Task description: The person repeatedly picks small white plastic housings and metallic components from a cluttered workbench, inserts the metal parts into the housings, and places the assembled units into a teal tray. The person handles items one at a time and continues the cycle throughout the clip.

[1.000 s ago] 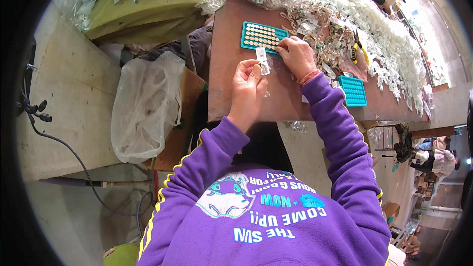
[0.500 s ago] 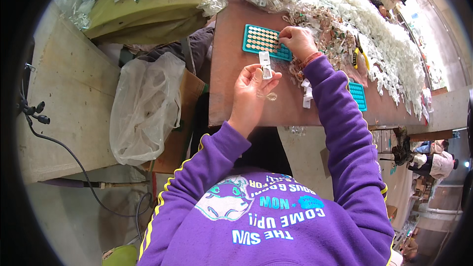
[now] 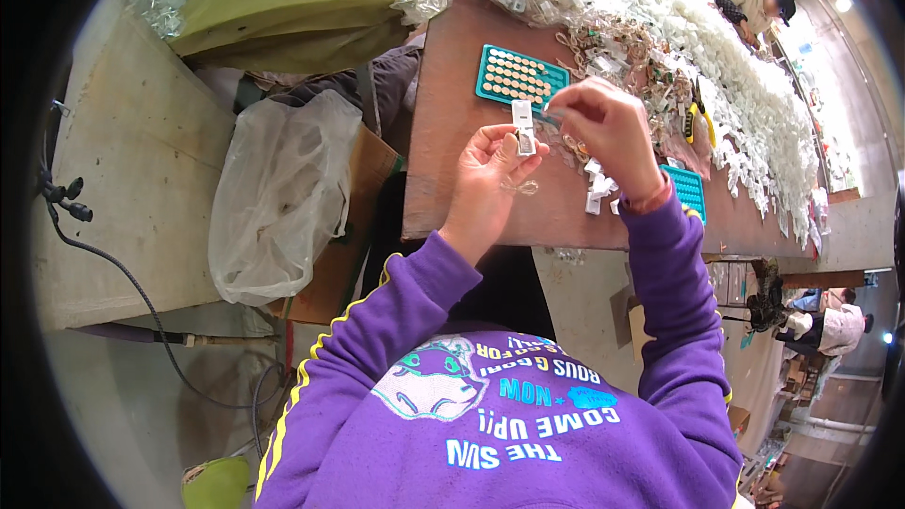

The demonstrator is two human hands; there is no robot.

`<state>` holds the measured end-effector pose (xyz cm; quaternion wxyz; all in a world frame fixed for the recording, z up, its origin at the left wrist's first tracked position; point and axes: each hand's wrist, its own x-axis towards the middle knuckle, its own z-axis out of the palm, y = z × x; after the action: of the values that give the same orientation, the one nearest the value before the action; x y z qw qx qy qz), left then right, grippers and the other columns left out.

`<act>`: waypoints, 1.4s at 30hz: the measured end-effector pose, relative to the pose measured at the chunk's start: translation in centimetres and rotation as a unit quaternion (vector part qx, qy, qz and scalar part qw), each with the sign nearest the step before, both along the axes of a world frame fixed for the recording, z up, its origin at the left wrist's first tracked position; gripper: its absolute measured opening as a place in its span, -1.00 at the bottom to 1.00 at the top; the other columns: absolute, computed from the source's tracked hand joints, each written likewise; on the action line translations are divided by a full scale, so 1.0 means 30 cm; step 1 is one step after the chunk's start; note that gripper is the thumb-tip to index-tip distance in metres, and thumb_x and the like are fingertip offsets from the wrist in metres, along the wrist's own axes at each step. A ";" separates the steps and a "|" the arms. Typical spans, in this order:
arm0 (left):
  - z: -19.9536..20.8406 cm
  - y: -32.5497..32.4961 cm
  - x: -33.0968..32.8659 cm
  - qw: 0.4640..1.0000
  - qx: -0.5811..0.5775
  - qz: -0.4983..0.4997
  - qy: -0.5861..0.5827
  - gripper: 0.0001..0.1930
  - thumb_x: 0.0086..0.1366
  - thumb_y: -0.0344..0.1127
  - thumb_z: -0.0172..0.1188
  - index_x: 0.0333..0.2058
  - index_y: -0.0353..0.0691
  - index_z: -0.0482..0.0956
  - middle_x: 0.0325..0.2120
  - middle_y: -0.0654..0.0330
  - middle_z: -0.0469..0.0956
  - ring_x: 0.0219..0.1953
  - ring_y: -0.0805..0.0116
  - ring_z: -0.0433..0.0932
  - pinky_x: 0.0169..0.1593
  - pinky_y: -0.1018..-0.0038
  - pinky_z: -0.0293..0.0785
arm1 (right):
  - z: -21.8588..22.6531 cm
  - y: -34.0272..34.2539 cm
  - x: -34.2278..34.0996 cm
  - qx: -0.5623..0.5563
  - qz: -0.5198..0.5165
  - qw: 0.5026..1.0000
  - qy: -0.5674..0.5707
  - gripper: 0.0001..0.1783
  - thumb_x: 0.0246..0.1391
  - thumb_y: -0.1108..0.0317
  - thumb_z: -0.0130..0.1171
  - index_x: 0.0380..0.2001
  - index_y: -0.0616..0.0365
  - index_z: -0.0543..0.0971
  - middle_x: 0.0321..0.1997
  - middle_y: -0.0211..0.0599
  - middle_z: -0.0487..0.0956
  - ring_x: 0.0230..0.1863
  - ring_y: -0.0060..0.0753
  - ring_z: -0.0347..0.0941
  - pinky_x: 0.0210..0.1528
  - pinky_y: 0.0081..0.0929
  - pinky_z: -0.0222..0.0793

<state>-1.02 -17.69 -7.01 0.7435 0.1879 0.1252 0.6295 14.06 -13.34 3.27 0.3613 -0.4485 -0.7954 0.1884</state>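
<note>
My left hand (image 3: 485,174) holds a small white battery case (image 3: 524,139) upright between thumb and fingers, its lid swung up. A thin loop of fine wire (image 3: 520,188) hangs from it below the fingers. My right hand (image 3: 608,127) is just right of the case, thumb and forefinger pinched on a tiny shiny piece that looks like a button cell (image 3: 548,106). Behind the case lies a teal tray (image 3: 485,90) with rows of round button cells (image 3: 517,73); its right end is partly hidden by my right hand.
A long heap of white cases and wires (image 3: 698,75) covers the table's (image 3: 452,123) right side. Yellow-handled pliers (image 3: 699,123) and a second teal tray (image 3: 686,190) lie right of my right hand. A clear plastic bag (image 3: 278,198) sits left. Other people (image 3: 751,5) are farther off.
My right hand has left the tray and come nearer the case, pinching a small piece. My left hand still holds the case, shifted slightly right in the picture.
</note>
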 end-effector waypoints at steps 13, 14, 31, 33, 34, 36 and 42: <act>-0.005 0.004 0.010 0.999 0.002 0.014 0.053 -0.85 0.36 -0.36 0.12 -0.14 -0.26 0.46 -0.23 0.17 0.56 -0.24 0.43 0.58 -0.07 0.47 0.57 | -0.022 -0.115 -0.040 0.093 0.035 0.985 -0.140 -0.92 -0.04 0.43 0.24 -0.39 0.09 0.59 -0.42 -0.32 0.52 -0.43 -0.19 0.53 -0.41 -0.39 0.48; -0.005 0.004 0.008 0.998 0.006 0.010 0.059 -0.83 0.37 -0.34 0.11 -0.13 -0.26 0.46 -0.22 0.17 0.56 -0.23 0.42 0.58 -0.05 0.43 0.55 | -0.018 -0.118 -0.040 0.093 0.041 0.986 -0.133 -0.91 -0.04 0.43 0.24 -0.39 0.09 0.60 -0.42 -0.32 0.53 -0.42 -0.20 0.53 -0.41 -0.40 0.48; -0.010 0.000 -0.002 0.998 0.011 -0.012 0.067 -0.79 0.37 -0.31 0.12 -0.10 -0.28 0.45 -0.21 0.18 0.55 -0.18 0.40 0.57 -0.01 0.37 0.53 | -0.063 -0.137 -0.048 0.182 0.022 0.977 -0.108 -0.78 -0.14 0.60 0.24 -0.34 0.15 0.63 -0.35 -0.20 0.62 -0.33 -0.26 0.59 -0.29 -0.45 0.49; -0.016 0.002 0.000 0.998 0.017 -0.011 0.060 -0.79 0.38 -0.31 0.11 -0.09 -0.28 0.45 -0.21 0.18 0.55 -0.17 0.43 0.56 -0.03 0.39 0.53 | -0.093 -0.148 -0.058 0.224 0.029 0.970 -0.092 -0.75 -0.16 0.56 0.20 -0.31 0.16 0.62 -0.30 -0.24 0.63 -0.27 -0.24 0.59 -0.21 -0.40 0.50; -0.018 0.006 0.001 0.999 0.013 -0.007 0.048 -0.79 0.38 -0.32 0.10 -0.09 -0.28 0.45 -0.21 0.18 0.54 -0.17 0.44 0.55 -0.04 0.40 0.53 | -0.108 -0.144 -0.062 0.252 0.036 0.963 -0.089 -0.74 -0.16 0.50 0.20 -0.29 0.16 0.61 -0.30 -0.26 0.63 -0.26 -0.23 0.58 -0.21 -0.37 0.50; -0.019 0.008 0.004 1.000 -0.006 -0.005 0.026 -0.79 0.39 -0.32 0.09 -0.09 -0.27 0.44 -0.20 0.18 0.54 -0.18 0.46 0.54 -0.06 0.41 0.53 | -0.131 -0.139 -0.062 0.305 0.057 0.947 -0.086 -0.71 -0.18 0.43 0.22 -0.27 0.20 0.60 -0.24 -0.24 0.63 -0.22 -0.19 0.59 -0.14 -0.33 0.50; 0.009 0.004 0.003 0.999 -0.020 0.010 0.044 -0.85 0.42 -0.35 0.02 -0.12 -0.29 0.41 -0.29 0.16 0.55 -0.26 0.41 0.58 -0.09 0.44 0.58 | -0.145 -0.080 -0.040 0.233 -0.018 0.972 0.010 -0.75 -0.04 0.40 0.21 -0.22 0.18 0.61 -0.27 -0.21 0.64 -0.23 -0.20 0.59 -0.16 -0.37 0.51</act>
<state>-0.94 -17.58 -6.75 0.7343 0.1989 0.1723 0.6258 12.87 -15.74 -1.07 0.4671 -0.3642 -0.8057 -0.0040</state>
